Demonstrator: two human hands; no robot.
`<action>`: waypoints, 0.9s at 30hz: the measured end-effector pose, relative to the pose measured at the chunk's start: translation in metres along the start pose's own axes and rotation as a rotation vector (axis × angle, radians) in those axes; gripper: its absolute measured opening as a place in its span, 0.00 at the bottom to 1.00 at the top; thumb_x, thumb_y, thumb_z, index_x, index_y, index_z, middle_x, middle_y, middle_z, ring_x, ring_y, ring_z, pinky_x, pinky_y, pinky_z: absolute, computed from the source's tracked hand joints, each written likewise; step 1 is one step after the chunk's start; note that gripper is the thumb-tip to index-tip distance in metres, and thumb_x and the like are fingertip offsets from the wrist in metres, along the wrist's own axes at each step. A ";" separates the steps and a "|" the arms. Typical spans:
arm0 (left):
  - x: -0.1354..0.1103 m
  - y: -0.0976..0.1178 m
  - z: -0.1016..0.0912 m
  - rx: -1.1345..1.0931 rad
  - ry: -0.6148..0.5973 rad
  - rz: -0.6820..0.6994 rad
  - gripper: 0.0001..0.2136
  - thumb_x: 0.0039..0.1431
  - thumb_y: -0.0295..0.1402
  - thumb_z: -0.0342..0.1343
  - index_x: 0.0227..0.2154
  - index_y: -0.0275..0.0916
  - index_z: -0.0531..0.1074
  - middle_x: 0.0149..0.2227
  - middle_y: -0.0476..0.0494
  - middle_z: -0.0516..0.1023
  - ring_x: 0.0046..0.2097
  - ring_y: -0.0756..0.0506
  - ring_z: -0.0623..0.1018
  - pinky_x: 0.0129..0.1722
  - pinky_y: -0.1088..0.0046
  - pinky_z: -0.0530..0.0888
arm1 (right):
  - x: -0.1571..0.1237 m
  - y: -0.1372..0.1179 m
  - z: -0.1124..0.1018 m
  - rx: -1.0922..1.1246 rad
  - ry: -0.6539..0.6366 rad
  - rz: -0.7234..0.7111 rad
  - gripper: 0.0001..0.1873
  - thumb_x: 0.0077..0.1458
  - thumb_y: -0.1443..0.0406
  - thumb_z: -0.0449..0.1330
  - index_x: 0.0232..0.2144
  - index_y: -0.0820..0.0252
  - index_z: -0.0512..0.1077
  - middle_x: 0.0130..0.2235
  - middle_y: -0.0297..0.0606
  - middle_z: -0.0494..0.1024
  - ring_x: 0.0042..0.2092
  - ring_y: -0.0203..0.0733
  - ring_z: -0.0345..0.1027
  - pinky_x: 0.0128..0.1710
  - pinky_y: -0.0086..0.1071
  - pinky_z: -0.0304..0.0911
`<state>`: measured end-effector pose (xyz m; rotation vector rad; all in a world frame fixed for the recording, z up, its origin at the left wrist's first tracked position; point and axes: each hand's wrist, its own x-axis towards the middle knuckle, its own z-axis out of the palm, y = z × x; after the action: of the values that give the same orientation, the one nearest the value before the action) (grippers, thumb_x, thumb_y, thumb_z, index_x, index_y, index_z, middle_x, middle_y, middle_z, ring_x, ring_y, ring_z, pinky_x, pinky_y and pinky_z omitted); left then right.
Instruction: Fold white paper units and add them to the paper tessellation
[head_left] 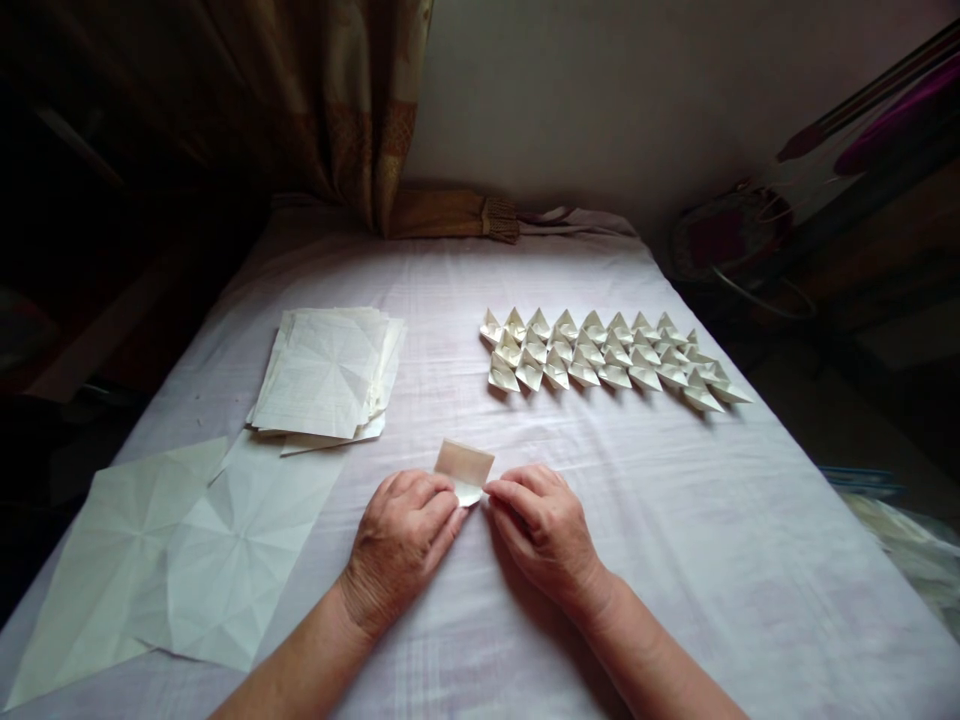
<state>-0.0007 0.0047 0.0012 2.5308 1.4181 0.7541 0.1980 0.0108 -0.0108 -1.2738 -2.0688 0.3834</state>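
Note:
A small piece of folded paper point(465, 463) is held between my two hands near the middle of the cloth. Its far flap stands up, and a paler part lies toward me. My left hand point(409, 525) pinches its left side, the thumb and fingers pressed together. On the other side, my right hand point(544, 530) grips the right corner between thumb and fingertips. Beyond my right hand sit rows of folded paper boats point(585, 350), set close together.
A stack of creased paper sheets point(322, 370) lies at the left, with larger creased sheets point(240, 540) spread nearer me. A pale cloth point(675, 580) covers the surface. A gold curtain point(375, 130) hangs at the far edge, before a wall point(585, 110).

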 end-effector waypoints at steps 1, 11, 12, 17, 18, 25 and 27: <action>0.000 0.000 0.000 0.004 0.011 0.005 0.07 0.65 0.31 0.51 0.34 0.40 0.74 0.41 0.45 0.80 0.43 0.43 0.75 0.46 0.64 0.69 | 0.000 -0.001 0.000 -0.011 -0.014 0.006 0.08 0.60 0.69 0.56 0.38 0.56 0.75 0.33 0.38 0.75 0.36 0.42 0.66 0.37 0.35 0.60; -0.002 -0.007 0.000 -0.056 0.021 0.053 0.06 0.64 0.28 0.52 0.41 0.38 0.73 0.44 0.45 0.81 0.47 0.43 0.75 0.50 0.65 0.70 | 0.003 -0.008 0.001 -0.019 -0.060 0.054 0.04 0.58 0.66 0.59 0.33 0.56 0.75 0.34 0.37 0.76 0.38 0.42 0.66 0.39 0.36 0.57; -0.002 -0.007 0.000 -0.067 0.026 0.040 0.06 0.64 0.28 0.52 0.42 0.38 0.72 0.43 0.45 0.81 0.47 0.43 0.75 0.50 0.65 0.70 | 0.003 -0.008 0.002 -0.025 -0.056 0.057 0.04 0.59 0.65 0.59 0.32 0.56 0.74 0.34 0.36 0.76 0.37 0.42 0.66 0.39 0.36 0.56; 0.000 -0.003 0.000 -0.048 0.036 -0.074 0.04 0.65 0.30 0.52 0.38 0.39 0.71 0.36 0.45 0.79 0.40 0.43 0.75 0.44 0.65 0.70 | 0.005 -0.007 0.007 -0.038 -0.053 0.075 0.08 0.59 0.64 0.59 0.28 0.57 0.73 0.33 0.37 0.76 0.37 0.41 0.66 0.39 0.35 0.55; 0.000 -0.002 0.001 -0.033 0.035 -0.093 0.04 0.65 0.31 0.52 0.37 0.39 0.70 0.35 0.45 0.78 0.39 0.43 0.74 0.42 0.64 0.70 | 0.006 -0.007 0.007 -0.034 -0.051 0.078 0.08 0.59 0.65 0.59 0.28 0.58 0.73 0.33 0.37 0.76 0.37 0.41 0.66 0.39 0.35 0.55; 0.000 -0.003 0.005 0.003 0.022 -0.162 0.06 0.65 0.34 0.51 0.39 0.39 0.71 0.33 0.45 0.77 0.38 0.43 0.74 0.42 0.65 0.68 | 0.006 -0.010 0.009 -0.062 -0.034 0.108 0.09 0.59 0.65 0.59 0.27 0.58 0.72 0.33 0.37 0.75 0.37 0.41 0.65 0.40 0.36 0.54; 0.000 -0.002 0.004 0.020 0.019 -0.180 0.06 0.65 0.34 0.52 0.39 0.39 0.71 0.32 0.46 0.77 0.37 0.43 0.73 0.42 0.65 0.68 | 0.008 -0.012 0.010 -0.093 -0.034 0.132 0.09 0.58 0.65 0.59 0.26 0.58 0.72 0.32 0.36 0.75 0.36 0.41 0.65 0.39 0.36 0.53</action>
<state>0.0001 0.0063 -0.0033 2.3744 1.6404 0.7369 0.1811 0.0128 -0.0086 -1.4737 -2.0575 0.3732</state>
